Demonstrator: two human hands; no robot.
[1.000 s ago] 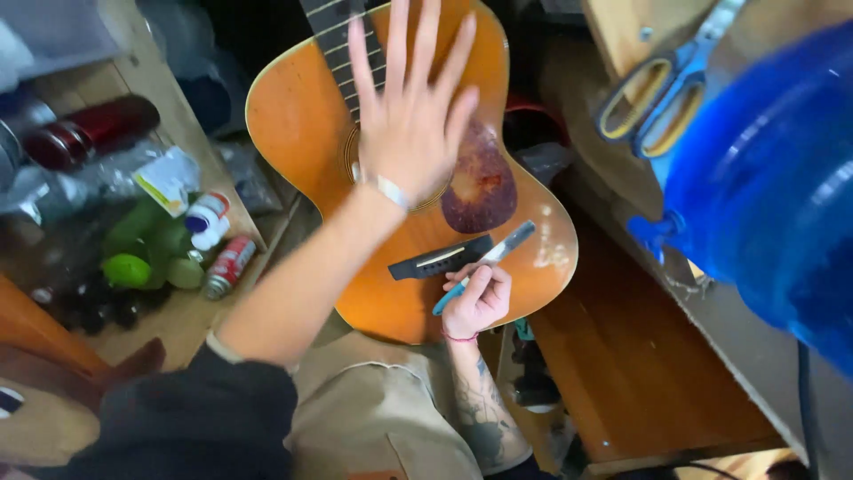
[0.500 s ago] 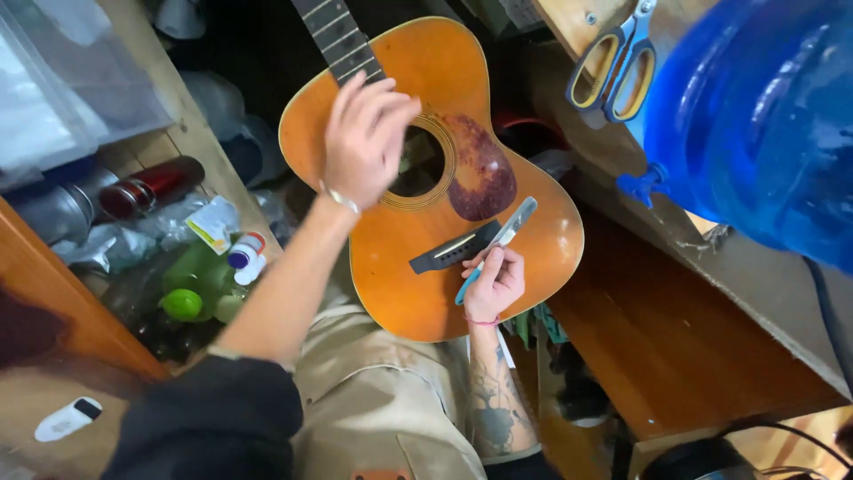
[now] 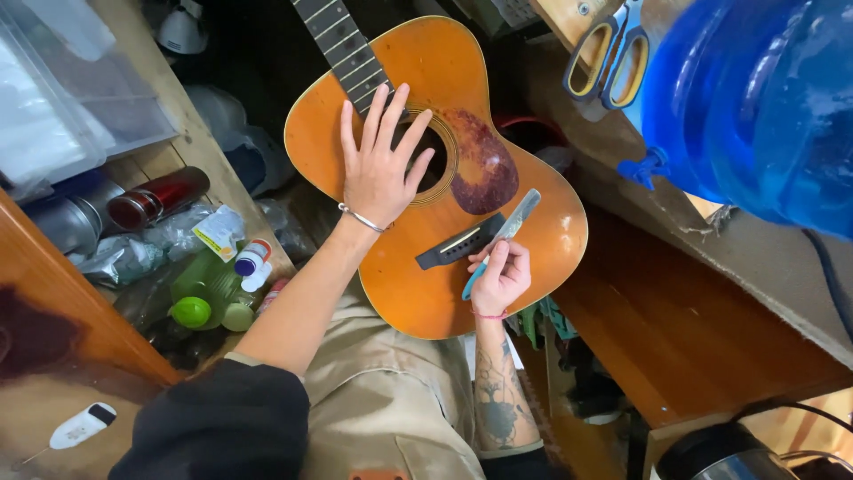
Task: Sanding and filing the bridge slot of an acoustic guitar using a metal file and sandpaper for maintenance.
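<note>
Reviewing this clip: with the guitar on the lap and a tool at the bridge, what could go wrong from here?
The tool in the right hand lies across the bridge; a slip could scratch the guitar top. The guitar rests on the lap, steadied only by the left hand flat over the soundhole, so it might slide. The blue water jug and scissors crowd the right side.

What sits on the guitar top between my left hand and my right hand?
In the head view, between the left hand and right hand lies the dark bridge on the guitar.
</note>
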